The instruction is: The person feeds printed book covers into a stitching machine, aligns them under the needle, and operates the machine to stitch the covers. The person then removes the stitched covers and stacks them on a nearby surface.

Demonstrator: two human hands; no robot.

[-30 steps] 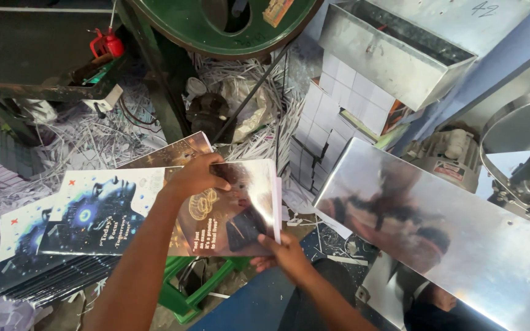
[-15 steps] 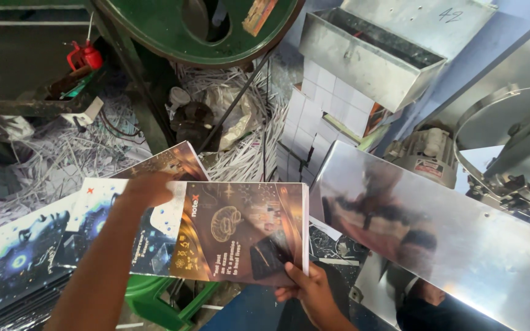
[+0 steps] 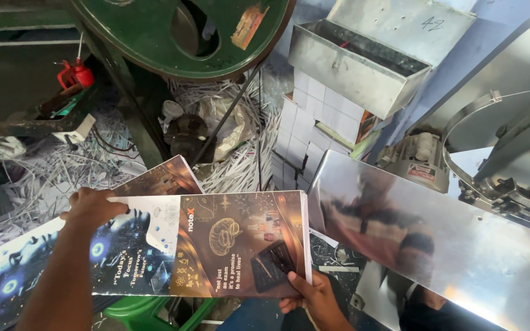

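Here the printed cover stack [image 3: 240,245], lifted since a second ago, is clamped by the left hand [image 3: 93,205] and right hand [image 3: 314,294] beside the steel table [image 3: 461,257].

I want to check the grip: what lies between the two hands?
In the head view, only the brown printed cover sheet spans from left hand to right hand.

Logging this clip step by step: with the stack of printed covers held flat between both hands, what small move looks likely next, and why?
Probably a short carry to the right, onto the shiny metal table. The stack of printed covers is held flat in the air, the left hand gripping its far left edge and the right hand under its near right corner, with the stack's right edge already beside the table.
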